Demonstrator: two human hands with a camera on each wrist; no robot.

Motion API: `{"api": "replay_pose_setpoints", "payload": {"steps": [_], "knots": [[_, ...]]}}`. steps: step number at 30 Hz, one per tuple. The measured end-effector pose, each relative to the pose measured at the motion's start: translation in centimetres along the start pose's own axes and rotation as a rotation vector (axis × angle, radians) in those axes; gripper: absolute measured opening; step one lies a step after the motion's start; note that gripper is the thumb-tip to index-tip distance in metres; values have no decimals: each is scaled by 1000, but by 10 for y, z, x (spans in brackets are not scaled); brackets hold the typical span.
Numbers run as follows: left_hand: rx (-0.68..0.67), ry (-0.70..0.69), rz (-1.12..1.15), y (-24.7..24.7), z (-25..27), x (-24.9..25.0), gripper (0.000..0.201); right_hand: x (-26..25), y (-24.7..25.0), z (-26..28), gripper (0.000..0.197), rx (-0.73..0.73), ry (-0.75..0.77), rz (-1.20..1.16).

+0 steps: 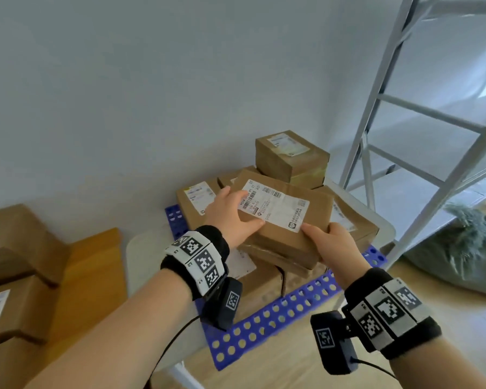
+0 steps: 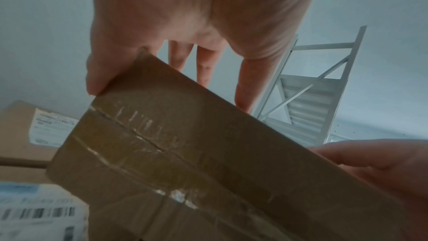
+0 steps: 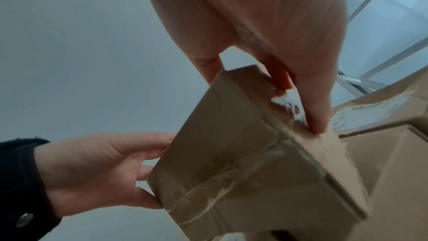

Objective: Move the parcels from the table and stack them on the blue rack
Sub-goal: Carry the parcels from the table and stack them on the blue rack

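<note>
A flat brown parcel (image 1: 281,217) with a white shipping label is held just above the pile of parcels on the blue rack (image 1: 267,321). My left hand (image 1: 233,214) grips its left end, thumb on top near the label. My right hand (image 1: 324,237) grips the near right corner. The left wrist view shows the taped underside of the parcel (image 2: 185,153) below my left hand (image 2: 197,25). In the right wrist view my right hand (image 3: 266,25) pinches the parcel (image 3: 243,153) at its edge. A smaller box (image 1: 291,155) tops the pile at the back.
More brown parcels (image 1: 11,248) sit on the wooden table (image 1: 93,276) at the left. A white metal shelf frame (image 1: 404,122) rises at the right, with a green bag (image 1: 460,248) on the floor beneath it. A plain wall stands behind the pile.
</note>
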State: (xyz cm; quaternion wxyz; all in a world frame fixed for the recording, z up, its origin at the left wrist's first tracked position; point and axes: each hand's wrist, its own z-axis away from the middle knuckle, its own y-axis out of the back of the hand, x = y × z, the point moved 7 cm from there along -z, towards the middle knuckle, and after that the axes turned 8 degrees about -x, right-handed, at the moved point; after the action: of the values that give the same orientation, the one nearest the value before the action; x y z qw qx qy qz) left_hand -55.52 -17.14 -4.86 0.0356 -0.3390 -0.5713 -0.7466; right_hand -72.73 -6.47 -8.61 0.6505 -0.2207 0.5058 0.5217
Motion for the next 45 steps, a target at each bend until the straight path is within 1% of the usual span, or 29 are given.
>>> {"api": "replay_pose_setpoints", "payload": {"steps": [2, 5, 7, 9, 10, 12, 14, 16, 19, 20, 23, 26, 28, 31, 32, 34, 36, 37, 40, 42, 44, 45], "knots": [[-12, 4, 11, -3, -23, -2, 72, -6, 8, -19, 25, 25, -23, 93], [14, -14, 4, -3, -55, -6, 73, -13, 19, -46, 36, 46, -33, 250], [22, 10, -22, -6, -69, -12, 77, -18, 27, -61, 32, 60, -19, 300], [1, 67, -29, -13, -77, -20, 81, -22, 35, -74, 64, 85, -6, 292], [-3, 99, -25, -16, -79, -24, 84, -22, 37, -83, 73, 71, 8, 295], [3, 160, -8, -19, -78, -28, 88, -30, 35, -96, 76, -1, 66, 299], [-8, 258, 0, -21, -74, -31, 92, -34, 30, -110, 73, -104, 115, 327], [-17, 355, 36, -26, -68, -32, 96, -39, 24, -118, 62, -224, 155, 381], [18, 446, 140, -35, -57, -26, 115, -41, 22, -128, 45, -371, 196, 381], [36, 464, 177, -40, -54, -22, 118, -41, 23, -130, 41, -410, 193, 366], [43, 464, 276, -55, -48, 4, 106, -40, 25, -135, 40, -504, 174, 304], [39, 389, 347, -65, -46, 41, 104, -40, 25, -139, 43, -542, 179, 263], [60, 389, 292, -69, -44, 49, 103, -40, 23, -140, 40, -548, 231, 306], [132, 460, 138, -60, -43, 39, 102, -48, 16, -138, 26, -601, 329, 373], [157, 470, 98, -55, -45, 34, 98, -52, 14, -137, 23, -623, 369, 418], [198, 441, 50, -43, -52, 28, 90, -63, 11, -136, 25, -651, 445, 503], [206, 402, 34, -31, -64, 22, 84, -76, 11, -137, 26, -638, 500, 551], [196, 395, 19, -27, -70, 18, 83, -84, 12, -138, 28, -602, 523, 555], [162, 389, -18, -17, -90, 2, 83, -108, 24, -151, 39, -415, 560, 528], [134, 361, -27, -14, -104, -4, 81, -122, 29, -167, 45, -285, 593, 560], [114, 331, -36, -13, -116, -7, 78, -129, 27, -191, 47, -195, 612, 671], [106, 316, -50, -12, -121, -9, 77, -128, 25, -203, 48, -166, 590, 762]]}}
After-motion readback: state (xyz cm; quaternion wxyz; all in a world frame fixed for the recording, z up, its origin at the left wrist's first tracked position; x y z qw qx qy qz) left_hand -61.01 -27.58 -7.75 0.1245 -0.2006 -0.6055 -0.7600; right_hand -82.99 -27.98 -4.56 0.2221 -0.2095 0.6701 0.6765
